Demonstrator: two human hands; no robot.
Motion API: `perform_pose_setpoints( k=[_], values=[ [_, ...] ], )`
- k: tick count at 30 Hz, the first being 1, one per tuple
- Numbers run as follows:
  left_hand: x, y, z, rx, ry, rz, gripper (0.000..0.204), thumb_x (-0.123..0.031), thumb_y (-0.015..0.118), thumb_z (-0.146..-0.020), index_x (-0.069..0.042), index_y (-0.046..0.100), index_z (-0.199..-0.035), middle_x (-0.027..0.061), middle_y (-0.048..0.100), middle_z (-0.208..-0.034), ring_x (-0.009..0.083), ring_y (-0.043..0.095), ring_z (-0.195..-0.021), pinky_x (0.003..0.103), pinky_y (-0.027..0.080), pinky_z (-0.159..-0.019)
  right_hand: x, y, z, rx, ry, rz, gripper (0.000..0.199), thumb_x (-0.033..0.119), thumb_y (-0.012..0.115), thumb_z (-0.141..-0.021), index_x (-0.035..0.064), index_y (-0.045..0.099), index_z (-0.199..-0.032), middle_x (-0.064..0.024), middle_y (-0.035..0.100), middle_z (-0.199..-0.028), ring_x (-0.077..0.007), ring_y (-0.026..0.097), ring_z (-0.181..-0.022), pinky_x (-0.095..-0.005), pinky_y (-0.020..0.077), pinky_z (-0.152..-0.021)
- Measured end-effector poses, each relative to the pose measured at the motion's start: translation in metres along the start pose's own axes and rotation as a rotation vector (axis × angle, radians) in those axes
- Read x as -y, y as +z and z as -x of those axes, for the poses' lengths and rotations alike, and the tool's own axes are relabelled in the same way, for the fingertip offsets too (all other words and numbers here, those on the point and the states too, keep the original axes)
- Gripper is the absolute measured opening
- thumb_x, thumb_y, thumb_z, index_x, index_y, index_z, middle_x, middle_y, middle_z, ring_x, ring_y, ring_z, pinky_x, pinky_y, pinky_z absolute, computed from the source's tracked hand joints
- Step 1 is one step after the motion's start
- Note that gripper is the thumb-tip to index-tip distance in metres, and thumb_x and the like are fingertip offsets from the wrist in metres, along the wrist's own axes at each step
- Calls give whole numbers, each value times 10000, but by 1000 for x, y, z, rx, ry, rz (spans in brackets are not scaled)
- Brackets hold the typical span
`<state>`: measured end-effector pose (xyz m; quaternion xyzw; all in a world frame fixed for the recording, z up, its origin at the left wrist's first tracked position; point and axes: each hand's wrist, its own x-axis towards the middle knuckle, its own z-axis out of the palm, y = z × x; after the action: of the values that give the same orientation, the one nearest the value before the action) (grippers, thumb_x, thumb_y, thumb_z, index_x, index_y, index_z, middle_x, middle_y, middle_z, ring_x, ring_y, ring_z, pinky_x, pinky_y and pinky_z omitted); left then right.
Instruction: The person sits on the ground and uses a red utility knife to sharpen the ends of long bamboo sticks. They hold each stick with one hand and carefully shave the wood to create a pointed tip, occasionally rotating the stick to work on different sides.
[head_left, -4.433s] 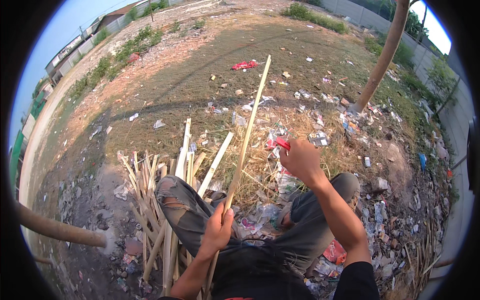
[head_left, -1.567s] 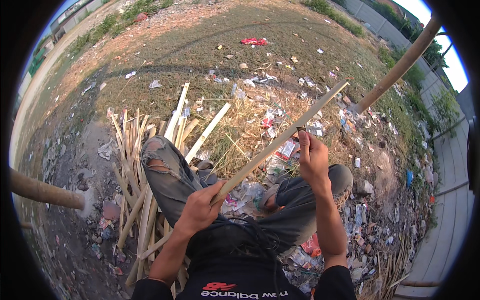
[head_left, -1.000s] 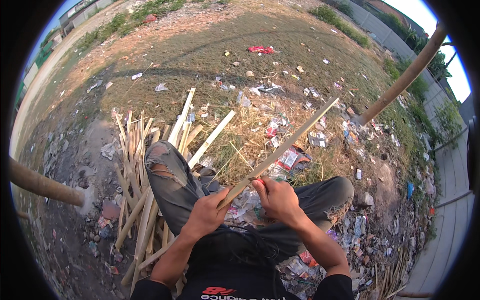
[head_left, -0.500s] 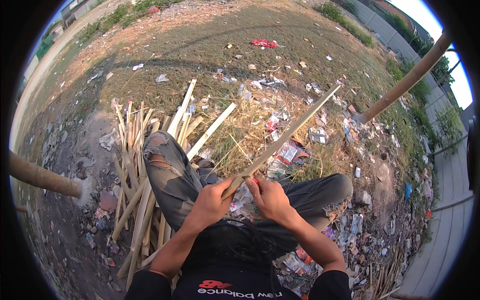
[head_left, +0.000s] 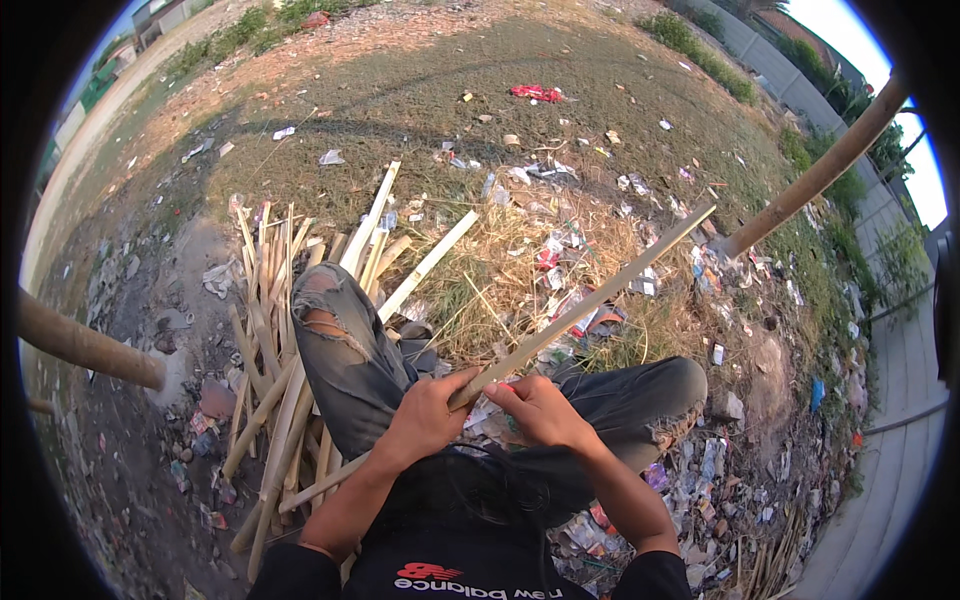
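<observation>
A long bamboo strip [head_left: 590, 302] slants from my lap up to the far right. My left hand [head_left: 428, 418] is closed around its near end, in front of my crossed legs. Close beside it, my right hand [head_left: 545, 410] is closed, thumb against the strip's near part. Whatever else lies in the right fist is hidden by its fingers. Left of my bent knee lies a heap of split bamboo pieces [head_left: 286, 430]. Two paler strips stick out beyond that knee, the nearer one [head_left: 430, 264] pointing up to the right.
Round posts stand at the left [head_left: 95, 350] and right [head_left: 815, 170]. Dry grass [head_left: 490, 290] and scattered litter [head_left: 700, 490] cover the ground ahead and to the right. Thin bamboo slivers [head_left: 770, 565] lie at the lower right. A grey wall [head_left: 905, 450] runs along the right edge.
The strip's far end has swung right and slightly down. A small red bit seen at my right thumb before is now out of sight. Both hands stay over my lap.
</observation>
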<state>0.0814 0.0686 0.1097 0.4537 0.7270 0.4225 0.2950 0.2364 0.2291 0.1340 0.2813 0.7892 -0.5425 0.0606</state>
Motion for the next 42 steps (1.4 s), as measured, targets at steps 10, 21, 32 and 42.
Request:
perform_pose_setpoints(
  k=[10,21,32,42],
  values=[
    [20,-7,-4,-138,-45,-30,502,-215,754,-956,-5,640,-1398,284,732,-1031,398,758,-952,408,570,-812,22,-34,23,114,-180,54,638,530,614,-1062,-23,600,-747,-56,490,-581,-196,459,-567,-403,378,-554],
    [31,0,3,-148,38,12,552,-235,786,-950,-4,631,-1426,258,759,-1147,286,780,-1013,368,578,-888,-15,-46,0,-335,175,705,642,577,505,-1060,-38,683,-1013,-289,737,-932,-483,719,-934,-562,559,-847],
    [33,-2,3,-86,10,4,559,-262,764,-955,-8,621,-1433,266,744,-1114,354,759,-972,394,575,-869,-6,-43,0,-292,174,741,610,597,579,-1007,9,743,-981,-224,761,-938,-438,739,-910,-542,581,-812],
    [36,3,3,-119,65,15,541,-247,753,-970,3,619,-1431,231,757,-993,287,765,-828,379,569,-805,-12,-32,-8,-486,9,526,503,483,519,-1089,8,634,-969,-254,713,-864,-485,693,-896,-574,520,-786]
  ],
)
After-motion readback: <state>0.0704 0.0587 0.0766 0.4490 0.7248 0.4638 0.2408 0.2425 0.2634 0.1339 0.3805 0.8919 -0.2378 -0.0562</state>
